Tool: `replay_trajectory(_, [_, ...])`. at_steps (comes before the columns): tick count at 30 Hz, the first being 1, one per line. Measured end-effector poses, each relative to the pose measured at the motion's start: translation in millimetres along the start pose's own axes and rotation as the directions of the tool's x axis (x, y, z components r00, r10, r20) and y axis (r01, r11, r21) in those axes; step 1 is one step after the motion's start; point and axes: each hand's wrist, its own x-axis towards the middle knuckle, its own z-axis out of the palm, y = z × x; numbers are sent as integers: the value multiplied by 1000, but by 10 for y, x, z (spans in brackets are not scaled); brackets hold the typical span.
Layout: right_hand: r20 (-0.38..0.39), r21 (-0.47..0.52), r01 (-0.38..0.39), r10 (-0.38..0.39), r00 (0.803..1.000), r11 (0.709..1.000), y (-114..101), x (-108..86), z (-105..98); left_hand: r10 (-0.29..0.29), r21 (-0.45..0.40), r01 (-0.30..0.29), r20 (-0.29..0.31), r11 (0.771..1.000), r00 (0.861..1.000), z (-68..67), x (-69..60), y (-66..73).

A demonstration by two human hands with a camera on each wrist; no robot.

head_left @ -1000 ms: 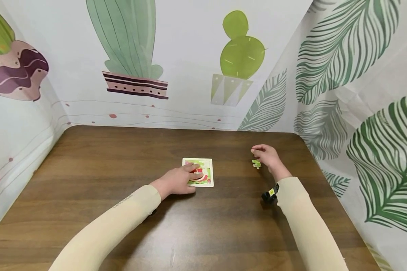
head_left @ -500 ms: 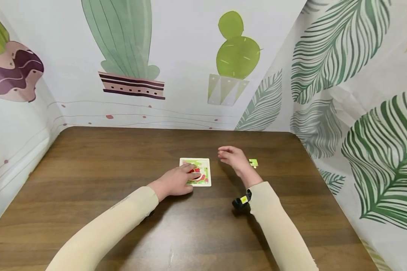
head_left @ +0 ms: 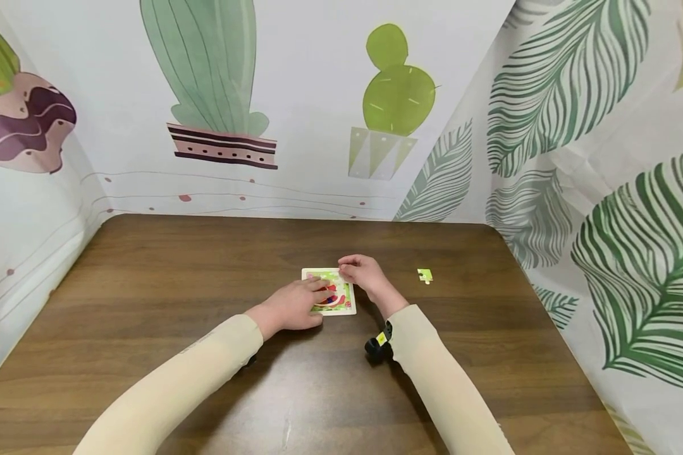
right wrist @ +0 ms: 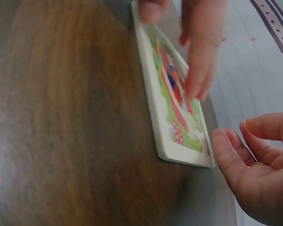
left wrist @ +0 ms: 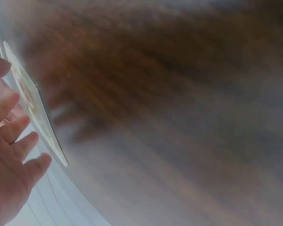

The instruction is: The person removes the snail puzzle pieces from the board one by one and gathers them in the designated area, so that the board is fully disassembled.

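R hand [head_left: 364, 274] is moving from loose pc [head_left: 425, 275] to puzzle [right wrist: 152, 99], prob. shifting work there; grip's unclear. L hand [head_left: 292, 305] is resting on puzzle, fingers apart.

Head cam looks fwd/down from above; L/R wrist cams sit low nr tabletop [head_left: 205, 265], both catching puzzle board [right wrist: 156, 113].

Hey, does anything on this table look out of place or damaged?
One green puzzle piece lies loose on the tabletop, to the right of the right hand, apart from the framed puzzle, so it looks stray. I see no spill or damage.
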Motion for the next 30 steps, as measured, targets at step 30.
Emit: replay_trajectory(30, [0, -221, -50, 51, 999, 974, -93, 85, 59, -129, -16, 130, 46, 991, 991, 11, -97, -127])
